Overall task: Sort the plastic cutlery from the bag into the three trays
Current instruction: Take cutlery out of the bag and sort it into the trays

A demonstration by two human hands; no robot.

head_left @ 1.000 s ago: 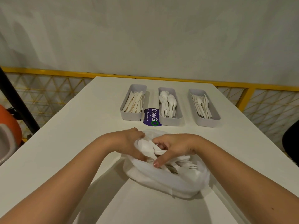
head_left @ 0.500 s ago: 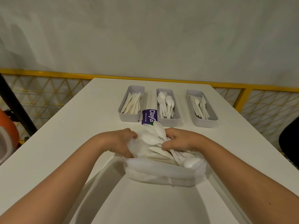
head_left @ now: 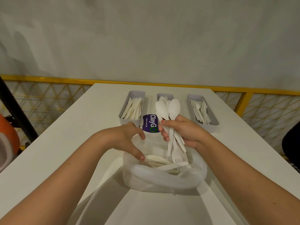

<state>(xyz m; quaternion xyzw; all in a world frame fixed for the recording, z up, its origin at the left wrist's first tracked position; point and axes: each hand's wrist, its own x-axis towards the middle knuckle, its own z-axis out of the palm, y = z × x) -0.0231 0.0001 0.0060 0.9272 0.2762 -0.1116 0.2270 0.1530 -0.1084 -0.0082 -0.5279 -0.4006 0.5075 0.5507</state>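
While the three trays beyond the bag already hold sorted pieces, the right hand grips a mixed bunch of cutlery just above it, the left hand seemingly pinching its rim, with plenty left inside.

The white table carries three grey trays in a row near its far end: left tray, middle tray, right tray. A purple sticker lies between the first two. Nearer sits an open bag of cutlery.
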